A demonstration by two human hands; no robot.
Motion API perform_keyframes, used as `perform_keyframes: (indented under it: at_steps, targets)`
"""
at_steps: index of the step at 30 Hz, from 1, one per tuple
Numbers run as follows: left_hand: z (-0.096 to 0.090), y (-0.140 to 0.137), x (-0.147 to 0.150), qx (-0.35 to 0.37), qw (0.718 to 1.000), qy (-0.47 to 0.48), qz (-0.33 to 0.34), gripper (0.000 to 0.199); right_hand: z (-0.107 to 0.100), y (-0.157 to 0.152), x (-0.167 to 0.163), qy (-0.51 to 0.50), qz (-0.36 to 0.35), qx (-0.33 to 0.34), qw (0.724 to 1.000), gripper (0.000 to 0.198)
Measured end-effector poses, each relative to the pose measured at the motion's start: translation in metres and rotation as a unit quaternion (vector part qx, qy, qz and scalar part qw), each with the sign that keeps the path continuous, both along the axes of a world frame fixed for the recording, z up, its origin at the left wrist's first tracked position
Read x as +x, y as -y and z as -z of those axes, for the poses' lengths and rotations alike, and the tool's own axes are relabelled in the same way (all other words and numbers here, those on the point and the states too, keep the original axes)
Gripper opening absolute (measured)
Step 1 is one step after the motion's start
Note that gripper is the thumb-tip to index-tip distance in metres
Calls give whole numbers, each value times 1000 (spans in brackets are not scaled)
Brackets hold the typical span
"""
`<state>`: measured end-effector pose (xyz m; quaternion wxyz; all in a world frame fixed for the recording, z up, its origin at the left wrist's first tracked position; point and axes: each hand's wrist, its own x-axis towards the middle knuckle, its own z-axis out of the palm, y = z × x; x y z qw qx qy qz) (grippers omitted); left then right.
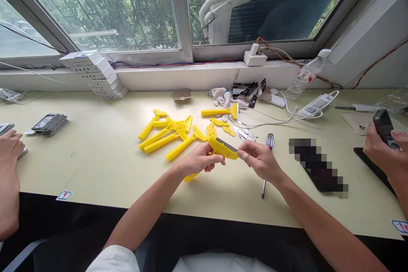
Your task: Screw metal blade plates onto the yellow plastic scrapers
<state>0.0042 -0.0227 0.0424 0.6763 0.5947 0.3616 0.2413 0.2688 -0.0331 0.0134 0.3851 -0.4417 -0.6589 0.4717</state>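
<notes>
Holding a yellow scraper head (223,148) just over the near half of the pale table (105,157), with a dark blade (227,144) along its upper edge. Gripping its left end in the left hand (204,159), with fingers clamped on the yellow body; pinching its right end in the right hand (259,161), with thumb and forefinger together on the corner. Cannot tell if on the blade alone or on the yellow body too. Have a yellow handle (191,177) showing below the left hand, and a screwdriver (270,141) lying partly behind the right. To the left and beyond, can see a loose cluster of yellow scrapers (156,137), some overlapping. Straight ahead, can see small yellow pieces (219,123), flat metal pieces (244,133) and another yellow scraper (213,112) lying crosswise. Farther back, find a whitish glove (219,96) beside black packaging (248,92), then a clear bottle (302,77) and, far left, a stack of white boxes (95,74). At the right edge, can see a co-worker's hand (378,148) closed on a dark device (383,123); at the left edge, another person's hand (9,146).
</notes>
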Motion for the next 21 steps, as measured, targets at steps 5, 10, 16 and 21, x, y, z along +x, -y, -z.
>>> perform_keyframes:
  at_steps: [5, 10, 16, 21]
  targets:
    - [3, 0, 0, 16, 1000, -6, 13, 26, 0, -2, -1, -23, -36, -42, 998, 30]
    - [4, 0, 3, -12, 1000, 10, -11, 22, 5, 1, -12, -71, 0, -71, 995, 30]
    - [6, 0, 5, -32, 999, 0, -28, 22, 13, 1, -20, -129, 43, -142, 981, 38]
    - [11, 0, 6, -52, 999, 3, -5, 21, 10, -1, -16, -69, 13, -101, 992, 31]
